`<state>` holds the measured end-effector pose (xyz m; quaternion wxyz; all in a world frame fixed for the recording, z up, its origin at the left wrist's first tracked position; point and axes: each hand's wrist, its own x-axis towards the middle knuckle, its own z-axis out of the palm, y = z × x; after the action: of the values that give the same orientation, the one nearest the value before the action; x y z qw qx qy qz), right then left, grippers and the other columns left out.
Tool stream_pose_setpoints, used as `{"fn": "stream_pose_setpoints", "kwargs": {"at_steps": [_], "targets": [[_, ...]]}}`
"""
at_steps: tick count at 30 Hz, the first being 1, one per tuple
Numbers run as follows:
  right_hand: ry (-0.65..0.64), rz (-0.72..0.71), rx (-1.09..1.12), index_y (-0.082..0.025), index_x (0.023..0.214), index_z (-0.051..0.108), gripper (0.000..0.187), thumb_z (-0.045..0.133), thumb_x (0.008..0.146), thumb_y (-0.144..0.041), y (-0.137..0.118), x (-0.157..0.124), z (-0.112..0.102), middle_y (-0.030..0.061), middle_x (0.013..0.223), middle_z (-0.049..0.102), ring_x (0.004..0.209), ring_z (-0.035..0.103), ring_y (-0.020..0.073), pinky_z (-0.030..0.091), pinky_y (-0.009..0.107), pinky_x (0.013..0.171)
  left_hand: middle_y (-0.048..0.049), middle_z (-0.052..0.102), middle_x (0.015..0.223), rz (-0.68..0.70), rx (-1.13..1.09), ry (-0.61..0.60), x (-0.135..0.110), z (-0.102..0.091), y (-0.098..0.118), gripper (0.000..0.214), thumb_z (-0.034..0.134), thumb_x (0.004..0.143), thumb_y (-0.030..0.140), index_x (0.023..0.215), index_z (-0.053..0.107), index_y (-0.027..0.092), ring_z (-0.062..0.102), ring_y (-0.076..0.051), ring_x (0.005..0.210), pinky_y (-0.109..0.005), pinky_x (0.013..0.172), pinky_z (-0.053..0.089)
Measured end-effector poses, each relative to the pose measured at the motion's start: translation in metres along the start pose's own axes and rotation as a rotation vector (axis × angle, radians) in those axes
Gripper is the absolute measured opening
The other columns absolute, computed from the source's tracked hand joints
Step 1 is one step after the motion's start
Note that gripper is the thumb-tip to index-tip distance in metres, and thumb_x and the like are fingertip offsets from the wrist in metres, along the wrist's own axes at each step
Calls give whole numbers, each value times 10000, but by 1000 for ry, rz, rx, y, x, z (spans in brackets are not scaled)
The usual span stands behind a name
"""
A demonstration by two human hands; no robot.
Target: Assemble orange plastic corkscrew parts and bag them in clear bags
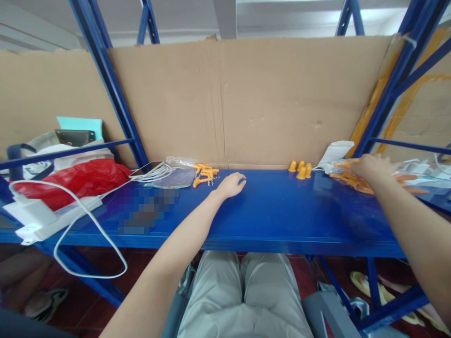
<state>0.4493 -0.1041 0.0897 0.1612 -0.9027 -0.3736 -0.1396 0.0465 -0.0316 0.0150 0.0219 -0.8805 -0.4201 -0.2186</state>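
Several bright orange pieces point(352, 184), jumbled, right hand point(375, 166) over them

Creased grey-beige trousers point(213, 295); bare forearms point(176, 251)

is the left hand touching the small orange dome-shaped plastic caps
Apart. The head view shows it: a wide stretch of smooth blue shelf surface separates the left hand from the small orange dome-shaped plastic caps.
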Motion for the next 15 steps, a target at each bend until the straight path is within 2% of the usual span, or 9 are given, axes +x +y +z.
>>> {"fn": "stream_pose_setpoints", "kwargs": {"at_steps": [3, 7, 11, 15], "targets": [[17, -165, 75, 6, 1296, 578, 451, 425, 924, -198, -33, -28, -11, 339, 1330, 513, 1304, 437, 393, 345, 530, 959, -110, 625, 1299, -4, 31, -81, -2, 0, 1, 353, 464, 920, 258, 1215, 629, 157, 567, -219, 1230, -359, 1097, 403], [113, -305, 217, -62, 1122, 672, 364, 425, 906, -219, -84, -47, -8, 276, 1204, 602, 1183, 535, 370, 397, 488, 925, -135, 526, 1426, -135, 126, -83, -6, -5, 2, 428, 481, 908, 272, 1318, 554, 174, 456, -284, 1345, -513, 1131, 331], [186, -424, 415, -127, 1060, 686, 322, 432, 888, -226, -130, -59, 13, 209, 1132, 647, 1113, 576, 336, 449, 449, 894, -148, 444, 1499, -352, 247, -55, -11, -13, 1, 491, 476, 899, 279, 1381, 489, 184, 352, -322, 1413, -563, 1138, 277], [158, -581, 433, -152, 1062, 687, 332, 408, 890, -203, -148, -77, 46, 174, 1131, 667, 1105, 595, 311, 460, 442, 918, -166, 347, 1557, -630, 293, -56, -13, -21, -1, 543, 477, 883, 267, 1416, 449, 167, 277, -353, 1447, -580, 1142, 246]]}}
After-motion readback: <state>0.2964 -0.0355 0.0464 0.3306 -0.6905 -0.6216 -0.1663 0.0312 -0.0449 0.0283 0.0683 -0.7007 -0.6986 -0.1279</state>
